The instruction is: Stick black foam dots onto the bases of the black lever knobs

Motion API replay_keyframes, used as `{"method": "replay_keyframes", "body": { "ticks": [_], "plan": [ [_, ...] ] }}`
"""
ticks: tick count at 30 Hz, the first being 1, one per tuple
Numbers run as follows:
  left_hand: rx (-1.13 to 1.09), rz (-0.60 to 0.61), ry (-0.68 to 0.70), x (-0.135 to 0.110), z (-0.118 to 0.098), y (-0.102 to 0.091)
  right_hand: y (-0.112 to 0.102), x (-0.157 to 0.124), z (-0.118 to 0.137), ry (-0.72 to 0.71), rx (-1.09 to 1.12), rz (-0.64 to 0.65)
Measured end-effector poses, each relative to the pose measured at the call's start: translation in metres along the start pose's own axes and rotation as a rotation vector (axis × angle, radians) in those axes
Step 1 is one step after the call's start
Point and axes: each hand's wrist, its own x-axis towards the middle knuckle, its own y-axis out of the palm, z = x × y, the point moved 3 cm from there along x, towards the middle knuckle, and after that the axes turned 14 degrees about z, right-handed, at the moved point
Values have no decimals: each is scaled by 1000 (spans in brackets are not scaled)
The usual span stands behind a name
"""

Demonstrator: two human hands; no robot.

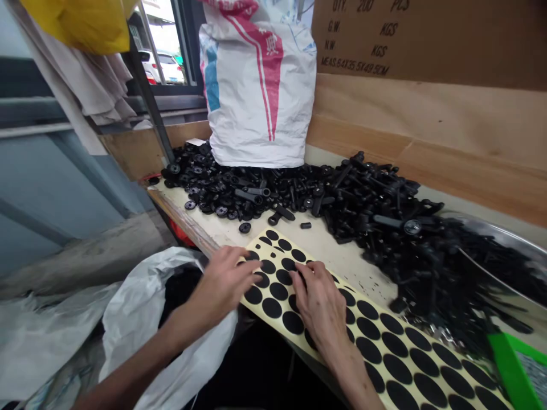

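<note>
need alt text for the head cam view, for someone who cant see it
Two bare hands, the left hand and right hand, rest on a yellow backing sheet of round black pads. Behind it, a heap of black plastic parts covers a workbench below a white woven sack.

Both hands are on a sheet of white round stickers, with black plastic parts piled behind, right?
Not quite: the head view shows black round stickers, not white. The left hand, right hand and black plastic parts stand as you said.
</note>
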Motion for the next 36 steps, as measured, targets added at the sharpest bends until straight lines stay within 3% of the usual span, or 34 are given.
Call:
{"method": "replay_keyframes", "body": {
  "ticks": [3, 5, 17, 26, 28, 33, 36],
  "plan": [
    [57, 142, 125, 37, -19, 35, 14, 12, 3, 33, 4, -17],
    [107, 181, 148, 49, -24, 46, 18, 14, 0, 60, 47, -12],
    [115, 153, 144, 48, -23, 48, 20, 20, -20, 151, 602, 75],
    [-557, -2, -31, 56, -25, 28, -9, 10, -16, 112, 938, 184],
    [-726, -7, -74, 60, -31, 27, -12, 2, -20, 126, 971, 148],
    [-1242, 145, -240, 68, -58, 34, -19, -23, -42, 221, 988, -76],
    [-1328, 233, -240, 73, -82, 41, -29, -36, -52, 160, 896, -118]
  ]
}}
